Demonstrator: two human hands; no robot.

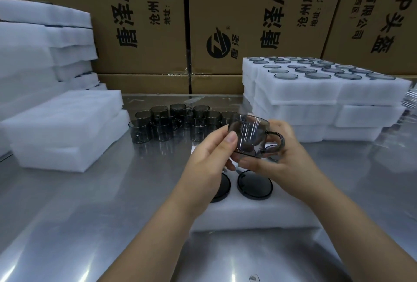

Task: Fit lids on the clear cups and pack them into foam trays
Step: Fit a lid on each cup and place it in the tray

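Near the middle of the shiny steel table (67,214), above the far edge of the soft white foam tray (259,211), both hands grip one smoky clear cup (248,132): the left hand (209,157) pinches its smooth wall and the right hand (279,159) curls round the side with the looped handle (278,140). Its glossy wall looks slippery, so I would hold it level, press the lid evenly around the rim, then lower it straight into a round pocket beside the two dark round lids (255,185).

smoky clear cup (250,137) tilted above foam tray (252,211) holding 2 lidded cups (255,185).
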